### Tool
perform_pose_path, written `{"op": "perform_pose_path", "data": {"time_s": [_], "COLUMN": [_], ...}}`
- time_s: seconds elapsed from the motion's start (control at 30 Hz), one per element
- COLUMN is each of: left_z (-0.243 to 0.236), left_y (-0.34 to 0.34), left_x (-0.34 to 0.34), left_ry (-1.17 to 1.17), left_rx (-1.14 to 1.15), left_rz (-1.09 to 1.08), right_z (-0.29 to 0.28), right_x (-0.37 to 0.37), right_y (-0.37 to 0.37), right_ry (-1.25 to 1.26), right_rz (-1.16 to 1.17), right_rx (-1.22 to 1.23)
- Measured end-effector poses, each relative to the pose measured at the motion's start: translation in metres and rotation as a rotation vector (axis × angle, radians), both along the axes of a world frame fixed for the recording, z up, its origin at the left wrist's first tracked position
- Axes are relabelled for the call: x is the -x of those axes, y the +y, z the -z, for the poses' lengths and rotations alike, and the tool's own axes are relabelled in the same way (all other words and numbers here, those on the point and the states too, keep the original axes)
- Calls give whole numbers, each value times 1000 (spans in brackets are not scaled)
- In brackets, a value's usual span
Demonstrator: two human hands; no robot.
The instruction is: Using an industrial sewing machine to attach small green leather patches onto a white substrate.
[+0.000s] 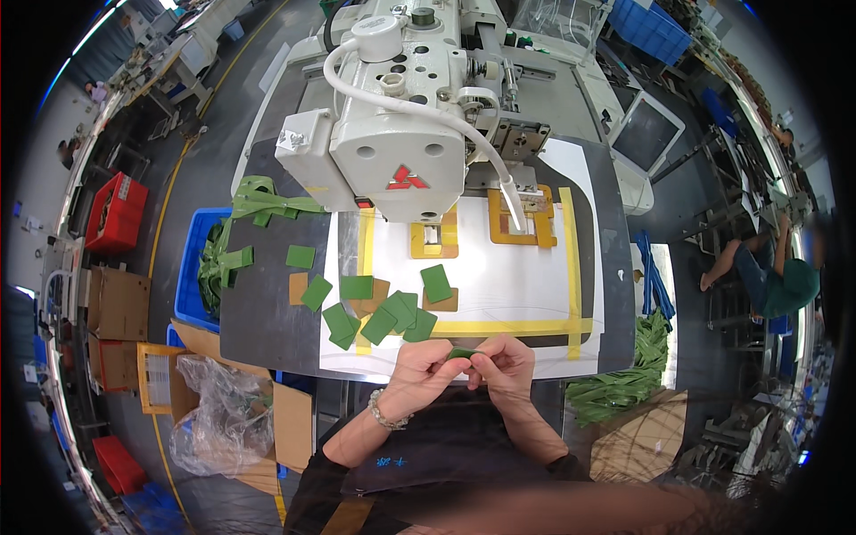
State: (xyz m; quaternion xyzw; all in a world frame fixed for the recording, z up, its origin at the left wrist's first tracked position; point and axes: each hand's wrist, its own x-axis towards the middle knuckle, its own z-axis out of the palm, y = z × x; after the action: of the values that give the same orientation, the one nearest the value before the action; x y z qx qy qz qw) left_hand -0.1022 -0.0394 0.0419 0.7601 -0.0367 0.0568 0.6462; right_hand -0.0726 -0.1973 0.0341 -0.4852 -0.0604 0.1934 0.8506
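Close to my body, at the front edge of the sewing table, both hands pinch a small green fabric piece (462, 353). My left hand (424, 369), with a beaded bracelet on its wrist, grips its left side. Fingers of my right hand (506, 366) are closed on the other side, and they partly hide the piece. Just beyond my hands lie several loose green rectangles (398, 312), some overlapping, with a few tan pieces (298, 289) among them. A large white sewing machine (401, 143) stands over the table, above a yellow-framed plate (434, 242).
White sheets edged with yellow tape (464, 327) cover the tabletop. A second yellow clamp frame (520, 234) sits right of the needle area. Left stands a blue bin (190, 276) of green straps; right, a green strap pile (624, 379). Another person (785, 281) sits far right.
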Motion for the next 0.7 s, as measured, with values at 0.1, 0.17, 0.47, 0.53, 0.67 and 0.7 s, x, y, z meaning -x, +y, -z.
{"op": "perform_pose_path", "data": {"time_s": [0.1,0.17,0.47,0.53,0.67,0.7], "left_z": [1,1,-5,-12,-19,-21], "left_y": [1,2,12,22,42,48], "left_x": [1,1,-4,-7,-17,-19], "left_ry": [-18,-19,-37,-62,-66,-38], "left_rx": [-20,-34,-103,-241,-221,-278], "left_rz": [-4,-1,10,128,324,416], "right_z": [0,0,2,3,-16,-26], "right_x": [1,2,2,-3,-32,-38], "right_y": [1,1,3,-3,-12,-9], "right_ry": [-10,-5,-2,-61,-382,-382], "right_rz": [2,1,5,-142,-516,-515], "right_rx": [-12,-14,91,113,495,495]}}
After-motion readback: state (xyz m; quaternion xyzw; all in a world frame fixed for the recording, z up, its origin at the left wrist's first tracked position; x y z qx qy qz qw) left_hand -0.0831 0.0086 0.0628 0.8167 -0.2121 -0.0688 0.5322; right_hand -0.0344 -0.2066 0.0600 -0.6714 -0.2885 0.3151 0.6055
